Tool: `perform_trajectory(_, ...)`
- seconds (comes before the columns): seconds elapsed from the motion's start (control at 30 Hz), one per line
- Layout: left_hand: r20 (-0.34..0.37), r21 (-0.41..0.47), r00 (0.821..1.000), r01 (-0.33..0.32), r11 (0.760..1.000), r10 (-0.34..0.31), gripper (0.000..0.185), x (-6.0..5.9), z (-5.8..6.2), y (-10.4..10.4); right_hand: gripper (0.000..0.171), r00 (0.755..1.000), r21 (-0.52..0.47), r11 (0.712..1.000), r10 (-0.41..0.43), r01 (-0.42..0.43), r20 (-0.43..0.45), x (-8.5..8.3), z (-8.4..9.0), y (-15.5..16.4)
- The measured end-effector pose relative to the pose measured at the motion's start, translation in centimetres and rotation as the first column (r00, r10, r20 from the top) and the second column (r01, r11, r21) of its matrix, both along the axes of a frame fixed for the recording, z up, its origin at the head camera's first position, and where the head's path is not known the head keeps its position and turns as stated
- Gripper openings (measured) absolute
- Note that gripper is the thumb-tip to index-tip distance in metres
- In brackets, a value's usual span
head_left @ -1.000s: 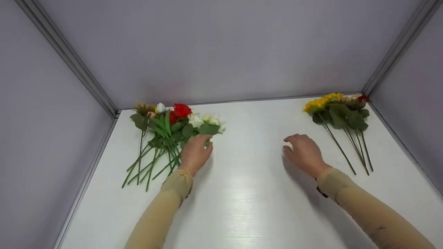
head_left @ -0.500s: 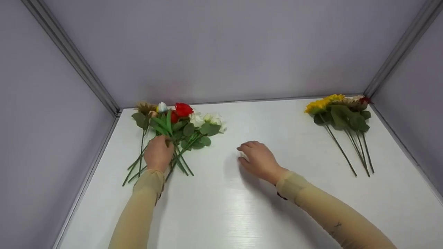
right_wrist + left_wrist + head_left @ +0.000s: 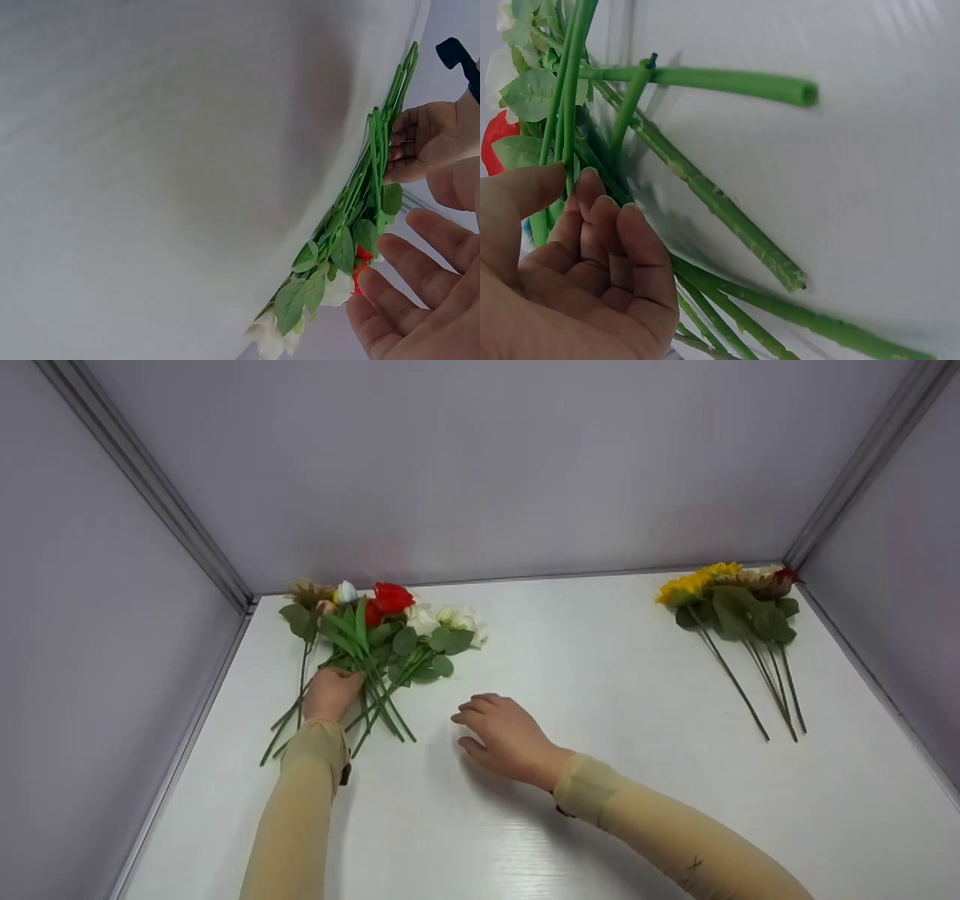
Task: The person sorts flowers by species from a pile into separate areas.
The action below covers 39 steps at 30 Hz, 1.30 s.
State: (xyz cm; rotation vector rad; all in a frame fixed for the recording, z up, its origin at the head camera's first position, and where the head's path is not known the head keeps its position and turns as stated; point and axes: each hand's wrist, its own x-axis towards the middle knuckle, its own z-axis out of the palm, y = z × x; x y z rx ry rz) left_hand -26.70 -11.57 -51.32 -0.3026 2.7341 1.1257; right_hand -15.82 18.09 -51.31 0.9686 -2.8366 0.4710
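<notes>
Left hand (image 3: 330,694): fingers curled around the mixed bouquet (image 3: 375,641) stems on the desk (image 3: 570,780)
Right hand (image 3: 506,735): relaxed, holding nothing, near the stems
Sunflower bunch (image 3: 739,615): well apart, far right

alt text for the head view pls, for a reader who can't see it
A person's left hand grips the stems of a mixed bunch of flowers lying at the left of a white table. The right hand hovers open beside it, and a second bunch with yellow blooms lies far right.

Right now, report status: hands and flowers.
Left hand pinches stems of the mixed bunch. Right hand open, over bare table beside it. Sunflower bunch untouched, far right. Nothing between.
</notes>
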Motion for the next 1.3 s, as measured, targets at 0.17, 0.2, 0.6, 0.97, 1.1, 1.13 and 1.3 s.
perform_trajectory(0.17,0.009,0.080,1.000,-0.012,0.997,0.011,0.039,-0.2,-0.2,0.0,0.031,1.000,0.001,1.000,0.007,-0.007,0.009,0.3,-0.2,0.0)
perform_trajectory(0.2,0.014,0.094,1.000,-0.018,0.995,0.016,0.039,-0.2,-0.2,0.0,0.031,1.000,-0.001,1.000,0.004,-0.004,0.011,0.3,-0.3,0.0)
perform_trajectory(0.6,0.008,0.257,0.991,-0.134,0.957,0.137,0.029,-0.1,-0.2,-0.1,0.028,1.000,-0.016,1.000,-0.006,0.006,0.011,0.1,-0.7,1.3)
perform_trajectory(0.97,-0.147,0.044,0.988,-0.045,0.998,0.051,0.028,0.4,-0.6,0.5,0.027,1.000,-0.016,1.000,0.000,0.001,0.012,0.1,-1.0,1.3)
perform_trajectory(1.1,-0.197,-0.076,0.980,0.020,0.997,-0.035,0.031,0.3,-0.4,1.5,0.027,1.000,-0.018,1.000,0.004,-0.004,0.007,0.1,-1.1,1.0)
perform_trajectory(1.13,-0.187,-0.102,0.981,0.031,0.994,-0.049,0.032,0.3,-0.3,1.7,0.027,1.000,-0.017,1.000,0.007,-0.007,0.005,0.1,-1.1,0.9)
perform_trajectory(1.3,-0.094,-0.129,0.995,0.029,0.991,-0.042,0.030,0.1,0.0,2.4,0.027,1.000,-0.017,1.000,0.026,-0.026,-0.006,0.3,-1.1,0.4)
